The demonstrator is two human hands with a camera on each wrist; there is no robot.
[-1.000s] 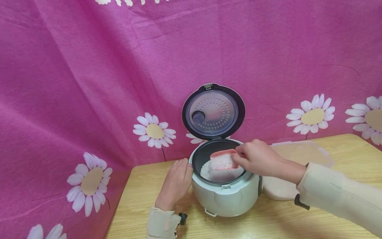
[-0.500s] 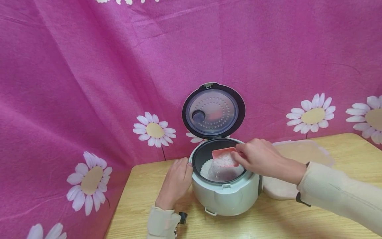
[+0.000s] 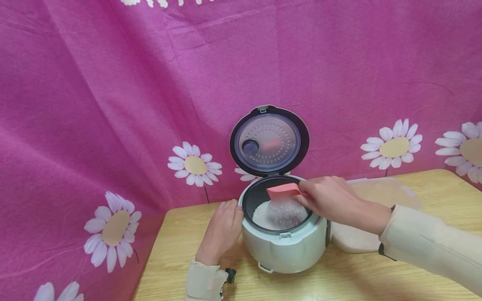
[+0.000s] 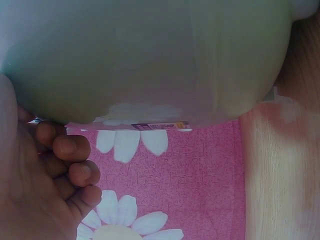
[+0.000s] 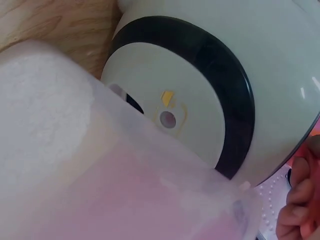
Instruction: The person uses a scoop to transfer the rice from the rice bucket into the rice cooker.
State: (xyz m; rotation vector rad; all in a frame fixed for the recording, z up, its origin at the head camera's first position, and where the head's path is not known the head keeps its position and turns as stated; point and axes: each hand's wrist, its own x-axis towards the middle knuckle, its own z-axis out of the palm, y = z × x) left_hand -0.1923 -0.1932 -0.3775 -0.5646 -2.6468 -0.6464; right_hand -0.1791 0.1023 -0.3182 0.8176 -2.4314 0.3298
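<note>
My right hand (image 3: 331,200) grips a pink scoop (image 3: 283,190), tipped over the open pot of a pale rice cooker (image 3: 284,251). White grains of rice (image 3: 262,214) stream from the scoop onto the rice heaped inside. In the right wrist view, curled fingers (image 5: 295,212) hold the scoop's handle at the right edge. My left hand (image 3: 221,229) rests against the cooker's left rim, thumb side at the edge. The left wrist view shows its fingers (image 4: 71,146) loosely bent beside the cooker's wall (image 4: 150,60).
The cooker's lid (image 3: 268,144) stands raised behind the pot. Right of the cooker, partly under my right arm, lies a translucent container (image 3: 355,237) with white contents. A pink flowered cloth (image 3: 335,83) hangs behind the wooden table (image 3: 169,251).
The right hand has tilted the scoop further, its mouth turning down. The rice that lay in it now pours into the pot. My left hand has stayed at the rim.
</note>
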